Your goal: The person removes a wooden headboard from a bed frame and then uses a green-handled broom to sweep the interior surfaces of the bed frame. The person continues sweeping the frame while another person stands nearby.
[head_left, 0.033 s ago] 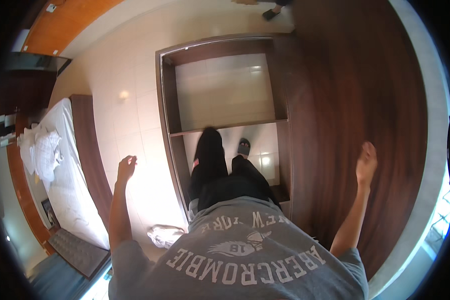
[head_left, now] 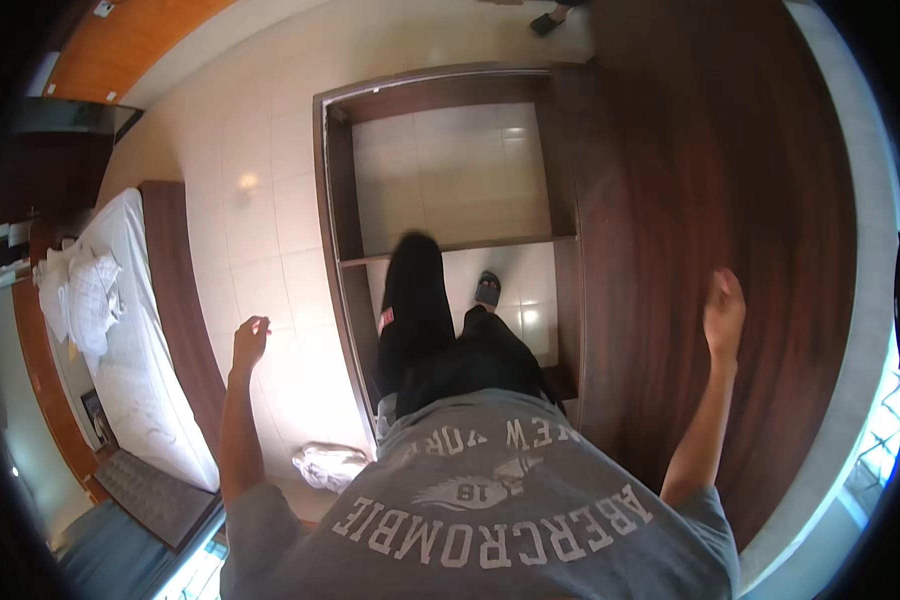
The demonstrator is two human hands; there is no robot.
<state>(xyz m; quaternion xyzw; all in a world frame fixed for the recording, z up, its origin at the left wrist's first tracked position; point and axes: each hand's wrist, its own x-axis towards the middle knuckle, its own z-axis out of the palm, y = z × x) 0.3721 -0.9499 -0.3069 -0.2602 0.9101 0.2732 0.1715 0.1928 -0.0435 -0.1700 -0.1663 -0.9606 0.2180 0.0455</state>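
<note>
My left hand [head_left: 252, 342] hangs in the air over the tiled floor, left of a dark wooden frame [head_left: 336, 190]. Its fingers are loosely bent, with nothing visible in them. Out to the right, my right hand [head_left: 725, 318] is held above a wide dark wooden panel [head_left: 650, 250], fingers extended and holding nothing. Whether it touches the panel I cannot tell. My legs are inside the near opening of the frame, below its crossbar [head_left: 460, 248]. A bent knee [head_left: 413, 262] rises at the crossbar. My other foot wears a dark slipper [head_left: 487, 289] on the tiles.
To the left stands a bed with a white sheet [head_left: 150, 350], crumpled white bedding [head_left: 90, 290] and a dark wooden side [head_left: 182, 270]. A white cloth bundle [head_left: 328, 466] lies on the floor near my left side. Another person's slippered foot [head_left: 545, 24] shows at the far edge.
My bent knee has risen slightly toward the crossbar. My right hand has shifted a little up and left; my left hand is slightly lower.
</note>
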